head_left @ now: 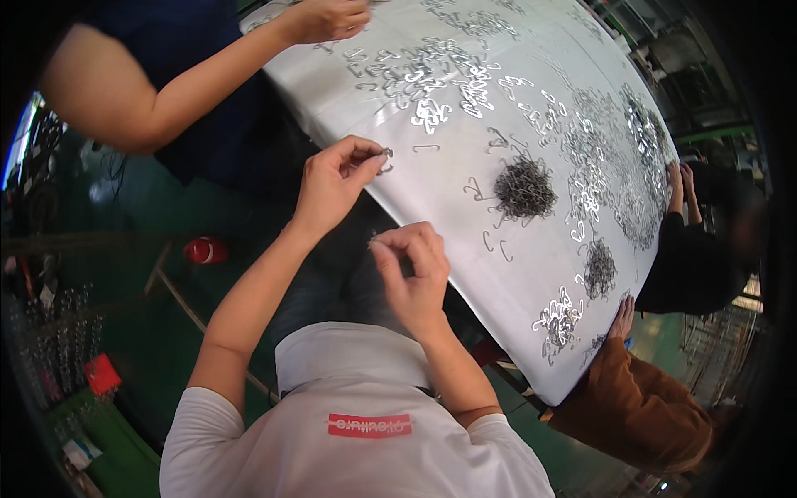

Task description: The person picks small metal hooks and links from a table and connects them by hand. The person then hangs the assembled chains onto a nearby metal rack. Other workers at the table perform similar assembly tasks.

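My left hand (334, 184) is raised at the near edge of the white-covered table, thumb and fingers pinched on a small bent metal hook (386, 161). Lower and to the right, my right hand (418, 270) is held just off the table edge. Its thumb and index finger come together at the tips, and whatever may be between them is too small to make out. A single loose hook (426, 148) lies on the cloth beside my left hand. To the right of it stands a dense dark pile of hooks (525, 188), with several stray ones around it.
Shiny hooks (432, 75) are scattered over the table (448, 199). A smaller dark pile (599, 270) lies at the right. A co-worker's arm (207, 91) reaches in from the upper left; other people's sleeves (639, 398) line the right side. A red object (206, 250) sits on the floor.
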`<state>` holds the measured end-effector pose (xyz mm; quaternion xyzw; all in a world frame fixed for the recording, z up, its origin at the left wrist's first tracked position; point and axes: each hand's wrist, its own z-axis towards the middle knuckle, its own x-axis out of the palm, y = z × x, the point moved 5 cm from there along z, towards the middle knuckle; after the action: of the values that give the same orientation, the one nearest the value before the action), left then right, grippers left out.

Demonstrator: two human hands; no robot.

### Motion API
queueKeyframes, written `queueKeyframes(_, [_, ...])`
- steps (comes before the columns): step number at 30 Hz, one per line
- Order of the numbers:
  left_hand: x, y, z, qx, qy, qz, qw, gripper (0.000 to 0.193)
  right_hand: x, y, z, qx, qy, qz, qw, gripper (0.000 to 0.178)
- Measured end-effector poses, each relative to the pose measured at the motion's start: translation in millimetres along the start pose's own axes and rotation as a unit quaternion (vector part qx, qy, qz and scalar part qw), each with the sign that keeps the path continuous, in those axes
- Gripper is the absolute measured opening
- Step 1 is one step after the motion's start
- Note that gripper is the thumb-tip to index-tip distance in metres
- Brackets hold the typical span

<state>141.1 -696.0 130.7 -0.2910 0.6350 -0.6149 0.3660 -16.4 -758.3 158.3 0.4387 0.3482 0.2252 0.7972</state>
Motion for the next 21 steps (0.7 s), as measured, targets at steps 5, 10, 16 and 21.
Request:
queueKeyframes(5, [-25.1,-28.8,-52.2,0.054,-0.053,-0.028,0.997,0.01,9.3,1.7,3.8,-0.007,0.001,-0.014,1.0,0.008])
queueKeyframes(10, [-34.9,-43.8,-71.7,0.12,-0.064,0.027,0.99,0.01,21.0,4.5,5.6,-0.005,0.005,-0.016,1.0,0.009])
queueKeyframes(16, [-44.3,-40.9,-79.4,0.142,-0.092,0.057,0.984,0.01,26.6,-6.3,10.7,-0.024,0.069,0.005,0.997,0.013])
queueKeyframes(21, [-53.5,-34.1,-83.4,0.137,-0.097,0.078,0.983,0.012,3.1,-83.7,91.8,0.017,0.146,-0.16,0.976,0.009])
